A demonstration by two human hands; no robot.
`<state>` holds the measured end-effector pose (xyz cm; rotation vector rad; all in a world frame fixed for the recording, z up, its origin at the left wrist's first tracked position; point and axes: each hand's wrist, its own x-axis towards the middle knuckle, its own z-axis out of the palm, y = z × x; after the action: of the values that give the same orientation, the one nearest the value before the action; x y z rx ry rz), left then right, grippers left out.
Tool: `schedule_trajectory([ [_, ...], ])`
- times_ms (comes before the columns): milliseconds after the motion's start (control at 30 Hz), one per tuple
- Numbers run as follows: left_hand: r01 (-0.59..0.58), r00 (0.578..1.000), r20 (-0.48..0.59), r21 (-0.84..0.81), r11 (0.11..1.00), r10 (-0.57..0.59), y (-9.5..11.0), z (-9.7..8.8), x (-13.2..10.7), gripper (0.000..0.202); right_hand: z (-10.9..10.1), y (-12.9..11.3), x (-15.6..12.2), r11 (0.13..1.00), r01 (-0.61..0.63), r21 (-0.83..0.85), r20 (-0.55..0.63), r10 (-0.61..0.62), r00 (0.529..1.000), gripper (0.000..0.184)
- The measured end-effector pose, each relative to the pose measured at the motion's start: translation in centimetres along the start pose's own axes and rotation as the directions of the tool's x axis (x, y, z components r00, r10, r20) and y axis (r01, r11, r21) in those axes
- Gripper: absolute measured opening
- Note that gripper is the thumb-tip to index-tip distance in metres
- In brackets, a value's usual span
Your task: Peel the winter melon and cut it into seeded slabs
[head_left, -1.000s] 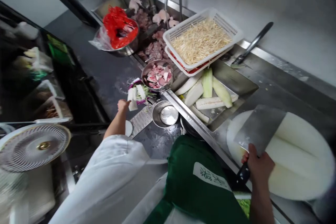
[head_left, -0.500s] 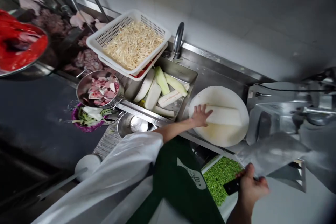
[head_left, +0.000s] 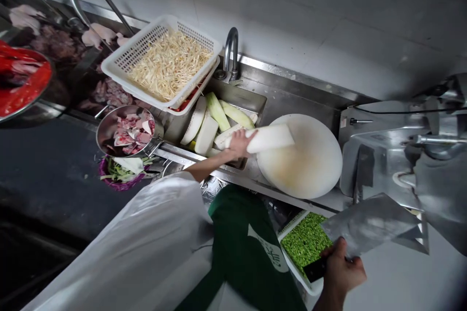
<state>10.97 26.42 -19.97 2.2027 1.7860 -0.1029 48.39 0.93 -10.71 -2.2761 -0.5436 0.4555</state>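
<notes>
My left hand is closed on the near end of a long, pale winter melon piece. The piece reaches from over the sink's right edge across the left part of a round white chopping board. Below the hand, in the steel sink, lie several more white and pale green melon pieces. My right hand grips the black handle of a cleaver, its broad blade pointing up and right, away from the board.
White baskets, the top one with bean sprouts, sit over the sink beside a tap. Left are a pan of cut meat and a purple basket of greens. Chopped greens fill a bin below the board.
My left hand has gone from resting spread on the melon piece to gripping it, and has shifted it left toward the sink. The cleaver stays in my right hand.
</notes>
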Motion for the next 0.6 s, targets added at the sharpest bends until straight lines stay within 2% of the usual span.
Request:
schedule_trajectory([
  [67, 0.144, 0.989, 0.021, 0.002, 0.99, -0.144, -5.4, 0.3, -0.8, 0.138, -0.1, 0.0, 0.1, 0.996, 0.032, -0.089, 0.022, -0.03, 0.999, 0.052],
  [167, 0.373, 0.926, 0.063, 0.017, 0.928, -0.373, -12.9, 2.0, -1.4, 0.132, -0.4, 0.5, 0.4, 0.969, 0.062, -0.238, 0.026, -0.057, 0.998, 0.051],
  [267, 0.48, 0.871, 0.103, 0.031, 0.877, -0.48, -18.9, 4.8, -1.6, 0.126, -0.8, 1.0, 0.4, 0.933, 0.075, -0.352, 0.025, -0.07, 0.997, 0.05],
  [333, 0.503, 0.849, 0.151, 0.06, 0.862, -0.506, -21.8, 6.8, -1.6, 0.126, -1.0, 0.9, 0.3, 0.914, 0.064, -0.401, 0.032, -0.056, 0.998, 0.049],
  [400, 0.516, 0.829, 0.194, 0.099, 0.851, -0.525, -23.4, 8.8, -1.4, 0.126, -1.0, 0.3, 0.0, 0.898, 0.033, -0.439, 0.036, -0.019, 0.999, 0.048],
  [467, 0.526, 0.82, 0.194, 0.112, 0.843, -0.538, -23.5, 10.7, -1.0, 0.124, -0.9, -0.8, -0.5, 0.881, 0.002, -0.474, 0.032, 0.016, 0.999, 0.048],
  [533, 0.46, 0.865, 0.195, 0.062, 0.886, -0.463, -21.7, 12.6, -0.5, 0.12, -0.7, -2.3, -1.1, 0.856, -0.02, -0.516, 0.03, 0.042, 0.999, 0.048],
  [600, 0.291, 0.929, 0.251, -0.047, 0.956, -0.271, -18.5, 14.6, -0.1, 0.114, -0.6, -3.6, -1.6, 0.823, -0.042, -0.566, 0.021, 0.065, 0.998, 0.047],
])
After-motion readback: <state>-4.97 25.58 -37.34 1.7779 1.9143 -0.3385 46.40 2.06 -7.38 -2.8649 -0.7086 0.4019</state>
